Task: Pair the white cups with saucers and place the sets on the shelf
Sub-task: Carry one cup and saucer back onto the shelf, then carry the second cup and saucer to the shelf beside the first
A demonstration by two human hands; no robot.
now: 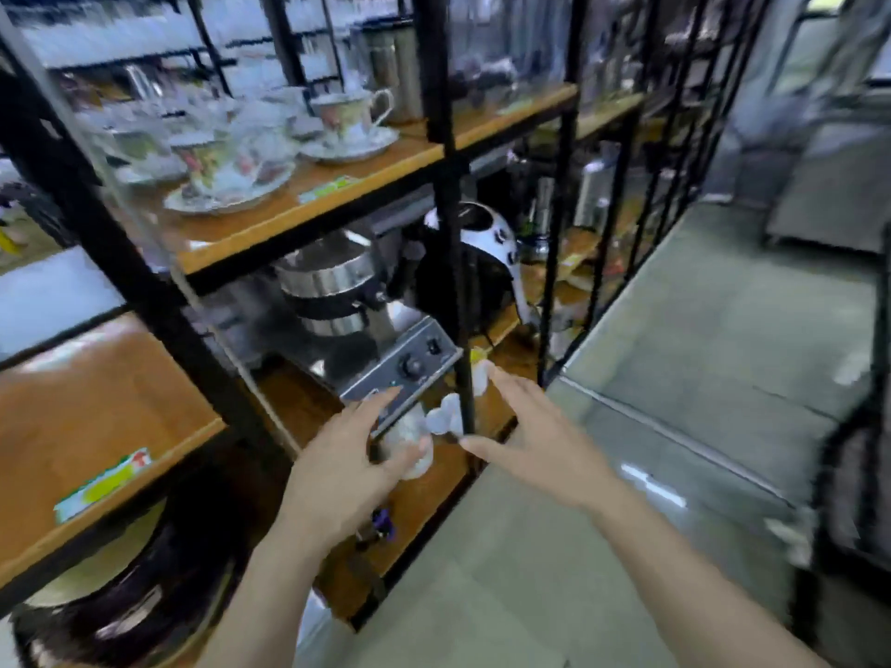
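The view is blurred by motion. Several floral cups on saucers [231, 185] stand on the upper wooden shelf [337, 204], one set [354, 132] further back. My left hand [347, 470] and my right hand [535, 436] reach low toward the bottom shelf, fingers spread, on either side of a black upright post [465, 378]. Small white things [446, 417] lie between the hands, with a whitish cup-like shape [410, 445] just under my left fingers. I cannot tell whether either hand touches them.
A steel appliance with knobs [381, 349] and a black-and-white kettle [482, 262] sit on the lower shelf. Steel flasks [390, 65] stand up top. A dark round pan [120, 595] lies at bottom left. Grey tiled floor [699, 378] spreads right.
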